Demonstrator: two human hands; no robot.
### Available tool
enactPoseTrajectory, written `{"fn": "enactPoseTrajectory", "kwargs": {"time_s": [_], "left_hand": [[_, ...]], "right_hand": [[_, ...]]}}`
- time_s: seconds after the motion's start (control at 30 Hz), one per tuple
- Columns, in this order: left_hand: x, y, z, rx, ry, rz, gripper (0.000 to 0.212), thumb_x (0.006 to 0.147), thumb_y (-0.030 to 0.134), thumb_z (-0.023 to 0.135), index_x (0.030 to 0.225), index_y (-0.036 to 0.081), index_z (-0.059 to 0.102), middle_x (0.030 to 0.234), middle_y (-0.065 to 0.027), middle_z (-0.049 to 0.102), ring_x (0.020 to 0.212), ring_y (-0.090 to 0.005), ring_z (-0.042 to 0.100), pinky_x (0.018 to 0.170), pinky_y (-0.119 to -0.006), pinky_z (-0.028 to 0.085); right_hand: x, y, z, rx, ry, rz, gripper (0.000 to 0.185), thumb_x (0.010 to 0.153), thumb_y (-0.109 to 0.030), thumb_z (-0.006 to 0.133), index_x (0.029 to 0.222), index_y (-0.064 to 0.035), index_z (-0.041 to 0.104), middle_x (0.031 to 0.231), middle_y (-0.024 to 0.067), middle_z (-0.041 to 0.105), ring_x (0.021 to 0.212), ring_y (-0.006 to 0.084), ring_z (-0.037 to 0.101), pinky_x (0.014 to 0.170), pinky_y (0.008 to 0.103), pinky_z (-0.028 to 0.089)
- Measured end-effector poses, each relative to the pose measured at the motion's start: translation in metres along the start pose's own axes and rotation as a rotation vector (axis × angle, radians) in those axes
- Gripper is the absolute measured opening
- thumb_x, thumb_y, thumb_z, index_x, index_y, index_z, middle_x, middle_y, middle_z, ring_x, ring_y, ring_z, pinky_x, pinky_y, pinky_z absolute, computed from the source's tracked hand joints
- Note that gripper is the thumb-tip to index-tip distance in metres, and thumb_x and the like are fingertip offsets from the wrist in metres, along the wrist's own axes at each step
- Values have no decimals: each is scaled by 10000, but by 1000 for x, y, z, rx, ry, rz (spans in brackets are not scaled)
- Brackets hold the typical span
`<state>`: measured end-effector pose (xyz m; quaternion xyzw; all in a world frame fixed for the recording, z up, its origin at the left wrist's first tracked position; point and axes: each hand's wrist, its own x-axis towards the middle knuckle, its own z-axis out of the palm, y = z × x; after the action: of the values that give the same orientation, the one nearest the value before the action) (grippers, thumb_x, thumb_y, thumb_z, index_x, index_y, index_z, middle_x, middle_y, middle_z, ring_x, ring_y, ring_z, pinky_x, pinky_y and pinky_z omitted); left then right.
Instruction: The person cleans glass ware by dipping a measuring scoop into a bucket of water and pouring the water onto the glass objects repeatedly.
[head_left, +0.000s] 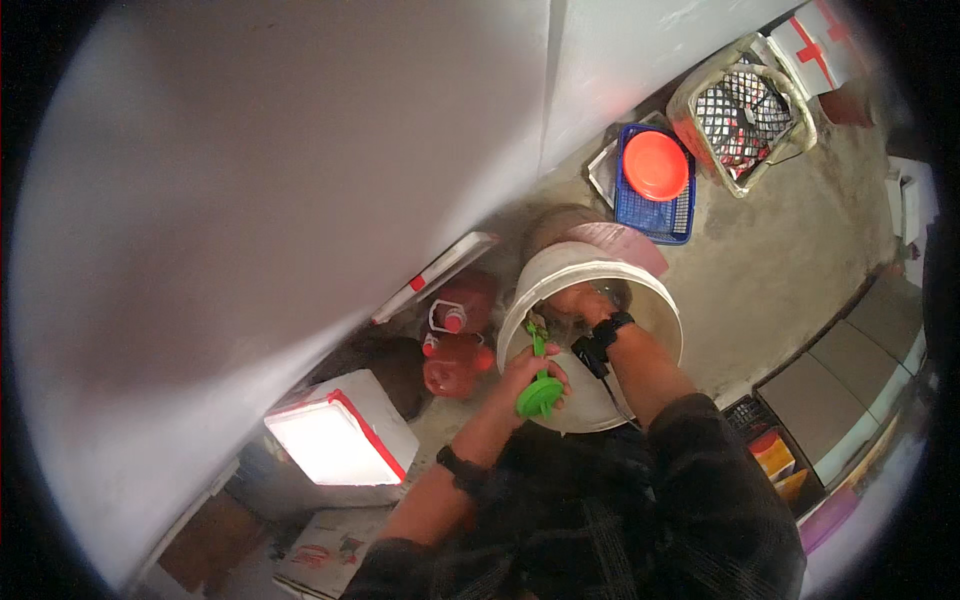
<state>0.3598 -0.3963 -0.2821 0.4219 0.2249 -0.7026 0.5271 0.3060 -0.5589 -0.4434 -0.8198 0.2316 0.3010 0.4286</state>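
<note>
A large white plastic bucket (541, 264) stands before me, its wide mouth facing me. My left hand (523, 373) is at the near left of the mouth, closed around a green plastic tool (540, 396). This tool has a round disc at the near end and a thin shaft. Its far tip, by the bucket's inner wall, has small brownish bits around it. My right hand (579, 301) reaches inside the bucket, close to the far inner wall. Its fingers are partly hidden, and a rounded shiny thing (616, 291) lies beside it. Whether that hand grips anything cannot be seen.
Behind the bucket is a pink sheet-like thing (622, 244). Beyond it, an orange basin (655, 166) sits in a blue plastic basket (652, 217). Reddish plastic jugs (454, 367) and a white foam box (337, 442) stand left along the wall. A dark crate (810, 491) is at the right.
</note>
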Motion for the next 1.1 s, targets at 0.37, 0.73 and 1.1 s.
{"fn": "enactPoseTrajectory", "kwargs": {"time_s": [0.37,0.73,1.1], "left_hand": [[3,6,17,119,-270,32,243,857,203,469,1033,36,457,746,-133,572,659,-247,600,523,-354,507],[-14,9,32,150,-274,108,310,850,235,494,1043,-5,463,704,-118,568,622,-234,586,512,-321,478],[-22,3,28,110,-313,158,344,849,261,505,1071,4,455,731,-133,580,627,-242,593,528,-348,490]], "right_hand": [[-118,-73,-39,1212,92,-96,291,825,-82,592,1098,9,549,827,43,600,722,109,542,624,239,465],[-133,-74,-55,1330,29,-165,127,844,-70,560,950,-29,618,733,-31,565,622,47,494,514,194,405],[-140,-78,-60,1389,-82,-91,225,798,-42,562,1019,-12,594,665,9,556,499,61,473,433,184,326]]}}
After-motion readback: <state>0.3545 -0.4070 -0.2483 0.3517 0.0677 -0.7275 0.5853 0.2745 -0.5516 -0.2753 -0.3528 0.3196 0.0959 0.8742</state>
